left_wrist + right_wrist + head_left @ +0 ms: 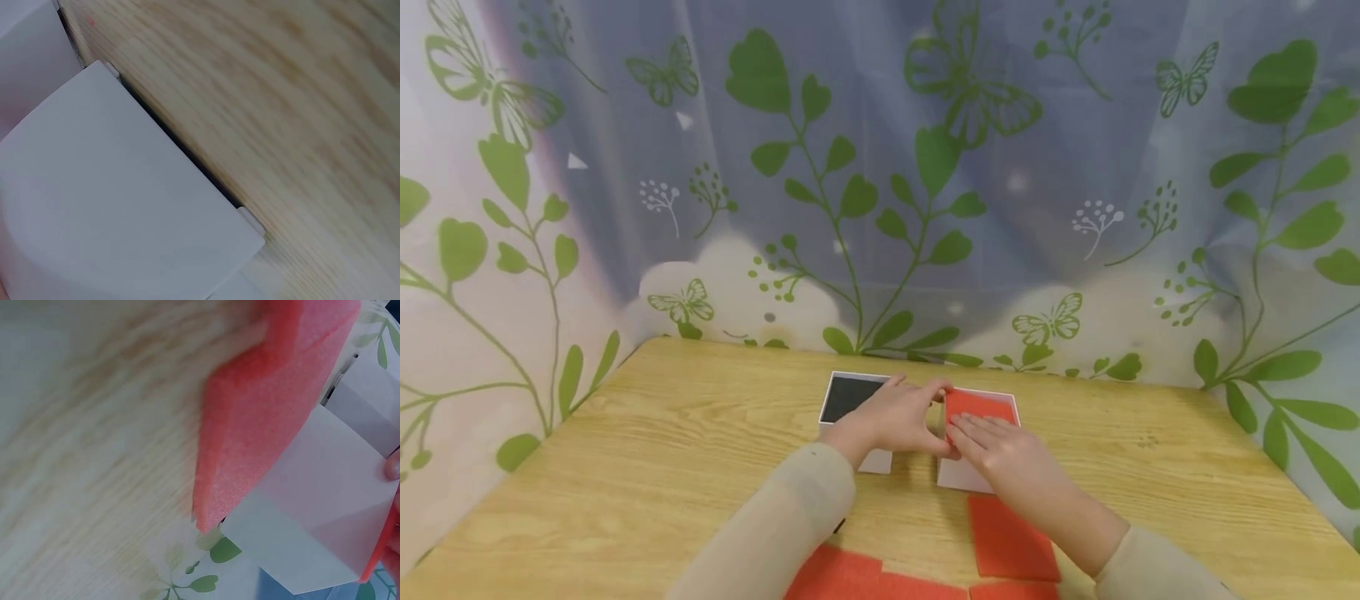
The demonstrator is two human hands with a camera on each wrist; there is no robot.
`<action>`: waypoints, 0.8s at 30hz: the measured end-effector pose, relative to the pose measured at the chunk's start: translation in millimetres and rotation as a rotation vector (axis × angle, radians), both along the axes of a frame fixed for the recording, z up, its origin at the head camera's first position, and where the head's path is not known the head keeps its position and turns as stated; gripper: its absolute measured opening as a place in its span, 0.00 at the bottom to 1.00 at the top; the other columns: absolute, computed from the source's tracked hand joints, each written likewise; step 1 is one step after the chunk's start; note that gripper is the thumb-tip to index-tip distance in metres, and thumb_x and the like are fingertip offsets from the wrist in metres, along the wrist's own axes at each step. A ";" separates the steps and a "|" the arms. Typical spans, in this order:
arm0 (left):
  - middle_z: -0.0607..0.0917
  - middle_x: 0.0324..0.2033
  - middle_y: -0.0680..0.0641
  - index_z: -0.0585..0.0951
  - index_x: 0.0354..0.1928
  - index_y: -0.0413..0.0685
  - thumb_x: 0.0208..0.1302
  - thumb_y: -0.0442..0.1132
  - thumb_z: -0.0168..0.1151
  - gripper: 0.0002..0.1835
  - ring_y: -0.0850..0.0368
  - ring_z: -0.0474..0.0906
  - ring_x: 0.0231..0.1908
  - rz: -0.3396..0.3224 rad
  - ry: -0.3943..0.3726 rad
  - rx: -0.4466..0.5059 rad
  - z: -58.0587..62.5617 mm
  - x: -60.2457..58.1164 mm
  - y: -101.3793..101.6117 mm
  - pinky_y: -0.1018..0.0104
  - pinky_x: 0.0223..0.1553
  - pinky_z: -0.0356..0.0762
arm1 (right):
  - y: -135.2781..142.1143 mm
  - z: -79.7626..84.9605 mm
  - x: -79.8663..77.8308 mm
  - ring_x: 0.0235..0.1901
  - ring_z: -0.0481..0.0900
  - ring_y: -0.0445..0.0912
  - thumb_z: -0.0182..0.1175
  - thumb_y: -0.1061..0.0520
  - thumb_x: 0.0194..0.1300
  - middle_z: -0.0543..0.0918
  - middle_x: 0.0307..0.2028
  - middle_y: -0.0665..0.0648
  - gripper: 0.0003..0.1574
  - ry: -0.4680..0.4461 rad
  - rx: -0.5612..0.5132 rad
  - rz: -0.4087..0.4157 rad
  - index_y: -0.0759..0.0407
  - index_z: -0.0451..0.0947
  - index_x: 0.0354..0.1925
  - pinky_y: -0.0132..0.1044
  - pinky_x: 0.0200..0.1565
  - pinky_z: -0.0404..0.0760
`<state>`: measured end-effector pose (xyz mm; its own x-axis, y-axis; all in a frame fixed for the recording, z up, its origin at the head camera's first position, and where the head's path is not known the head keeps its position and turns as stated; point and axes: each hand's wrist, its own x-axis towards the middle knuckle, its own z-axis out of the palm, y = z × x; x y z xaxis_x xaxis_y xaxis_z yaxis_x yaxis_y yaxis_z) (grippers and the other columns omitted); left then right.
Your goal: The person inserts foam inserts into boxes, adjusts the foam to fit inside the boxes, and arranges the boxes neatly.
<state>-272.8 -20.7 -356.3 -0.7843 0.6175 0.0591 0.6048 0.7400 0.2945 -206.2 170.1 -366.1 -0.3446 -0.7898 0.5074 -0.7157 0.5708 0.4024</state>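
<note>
In the head view, a white box (pixel 962 475) stands just right of the table's middle with a red felt-like sheet (pixel 981 406) at its top. My left hand (pixel 895 418) spans the box's left side, thumb at the near corner and fingers at the far one. With fingers straight and together, my right hand (pixel 1003 454) presses on the red sheet. The right wrist view shows the box's white wall (pixel 325 494), a red edge along its top and fingertips (pixel 392 465) beside it. A white box surface (pixel 119 187) fills much of the left wrist view.
Another white box (pixel 876 462) with a black inside (pixel 850 398) stands to the left, partly behind my left hand. A red sheet (pixel 1011 542) lies in front of the right box. More red pieces (pixel 850 575) lie along the near edge. A patterned curtain (pixel 880 167) hangs behind the table.
</note>
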 end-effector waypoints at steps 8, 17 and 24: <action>0.75 0.58 0.56 0.62 0.66 0.54 0.47 0.68 0.64 0.47 0.61 0.69 0.59 0.000 0.000 0.003 -0.5 -0.1 0.2 0.52 0.68 0.39 | 0.8 -1.6 -0.2 0.46 0.81 0.50 0.71 0.71 0.40 0.82 0.46 0.60 0.33 -0.004 0.011 -0.012 0.66 0.79 0.50 0.42 0.45 0.80; 0.75 0.58 0.57 0.60 0.68 0.52 0.48 0.68 0.63 0.49 0.60 0.69 0.58 -0.002 0.016 -0.016 -1.3 0.2 1.5 0.53 0.68 0.40 | 2.8 -3.2 2.4 0.46 0.81 0.52 0.72 0.72 0.39 0.81 0.48 0.61 0.36 -0.043 -0.011 -0.019 0.66 0.78 0.52 0.43 0.44 0.80; 0.74 0.59 0.56 0.56 0.71 0.50 0.47 0.68 0.63 0.53 0.59 0.67 0.60 0.006 -0.003 -0.018 1.1 0.9 0.9 0.54 0.68 0.38 | 0.7 -2.9 2.9 0.47 0.80 0.52 0.72 0.71 0.39 0.81 0.49 0.61 0.36 -0.040 0.006 -0.047 0.66 0.78 0.52 0.43 0.45 0.80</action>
<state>-272.0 -19.8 -355.2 -0.7884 0.6134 0.0456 0.5991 0.7490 0.2829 -203.3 170.9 -369.0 -0.4014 -0.7753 0.4876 -0.7040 0.6017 0.3772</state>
